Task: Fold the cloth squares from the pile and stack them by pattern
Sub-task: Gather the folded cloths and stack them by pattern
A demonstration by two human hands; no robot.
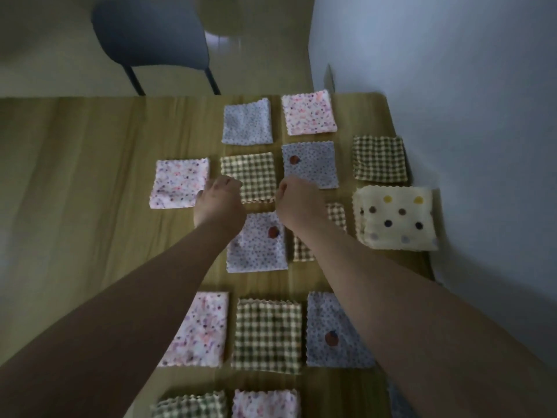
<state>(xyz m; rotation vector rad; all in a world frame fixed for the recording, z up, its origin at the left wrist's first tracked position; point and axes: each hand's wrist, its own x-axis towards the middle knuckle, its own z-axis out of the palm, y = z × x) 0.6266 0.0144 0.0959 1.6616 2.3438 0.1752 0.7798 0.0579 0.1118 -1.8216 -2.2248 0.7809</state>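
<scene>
In the head view, a pale wooden table (pixel 90 176) carries a loose grid of small folded cotton-like cloth squares, all with zigzag pinked edges. The left hand (pixel 221 202) and right hand (pixel 297 203) have their fingers curled tight on the two near corners of the brown-and-cream gingham cloth square (pixel 250 173) in the middle of the table; the knuckles hide the fingertips. Just left of it lies a pink floral cloth square (pixel 180 182), and just right a lilac speckled cloth square with a red round motif (pixel 310 164). A thicker cream cloth stack with large coloured dots (pixel 394 218) sits by the white wall (pixel 452 86). A grey upholstered chair (pixel 150 34) stands beyond the table.
</scene>
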